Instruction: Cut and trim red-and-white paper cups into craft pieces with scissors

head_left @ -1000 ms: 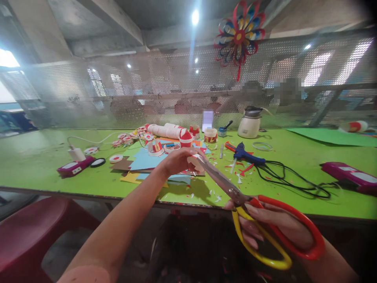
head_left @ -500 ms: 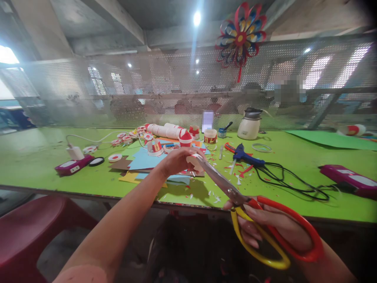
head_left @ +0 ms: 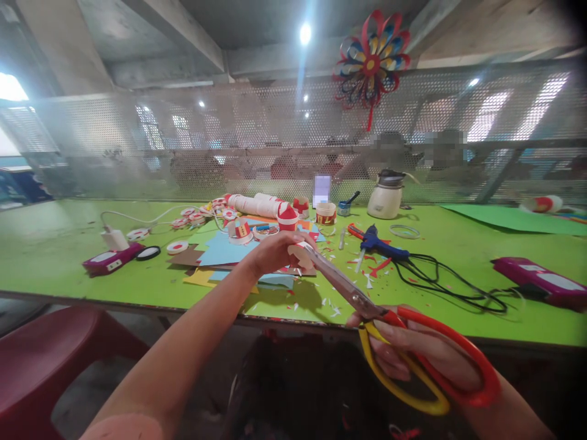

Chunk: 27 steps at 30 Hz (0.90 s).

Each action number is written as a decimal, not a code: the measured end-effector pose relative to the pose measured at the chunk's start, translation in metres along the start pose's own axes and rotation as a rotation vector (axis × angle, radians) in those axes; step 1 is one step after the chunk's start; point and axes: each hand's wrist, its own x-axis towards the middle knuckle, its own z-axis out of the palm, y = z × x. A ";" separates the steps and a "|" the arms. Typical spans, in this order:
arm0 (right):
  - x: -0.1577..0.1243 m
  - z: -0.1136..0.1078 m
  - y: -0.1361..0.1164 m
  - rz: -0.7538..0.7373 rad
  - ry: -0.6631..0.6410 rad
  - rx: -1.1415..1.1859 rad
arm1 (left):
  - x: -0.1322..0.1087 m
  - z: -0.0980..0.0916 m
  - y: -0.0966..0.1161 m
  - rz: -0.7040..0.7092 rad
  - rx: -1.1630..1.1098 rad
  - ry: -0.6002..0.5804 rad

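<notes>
My right hand (head_left: 389,342) grips a large pair of scissors (head_left: 342,287) with one red and one yellow handle loop. Its blades point up and left, nearly closed, with the tips at a small pale piece of paper (head_left: 301,256). My left hand (head_left: 279,252) pinches that piece above the table's front part. Part of the paper is hidden by the fingers and blades. Just behind the left hand stand a red and white paper cup (head_left: 288,221) and stacked coloured sheets (head_left: 224,247).
Right of my hands lie a blue glue gun (head_left: 383,245) with a coiled black cord and a purple power strip (head_left: 541,281). A white jug (head_left: 385,198) stands behind. Paper scraps litter the green table (head_left: 151,281). A red stool (head_left: 68,354) is at left.
My hands and the scissors keep almost the same pose, and the blades stay at the paper piece. The whole view has shifted very slightly.
</notes>
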 end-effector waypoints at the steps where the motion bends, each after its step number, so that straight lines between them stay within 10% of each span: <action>1: 0.000 0.000 0.000 -0.011 0.016 -0.039 | 0.000 0.000 0.000 -0.002 0.004 -0.005; 27: -0.007 0.008 -0.014 -0.057 0.198 -0.443 | -0.002 0.000 0.000 -0.045 0.053 -0.027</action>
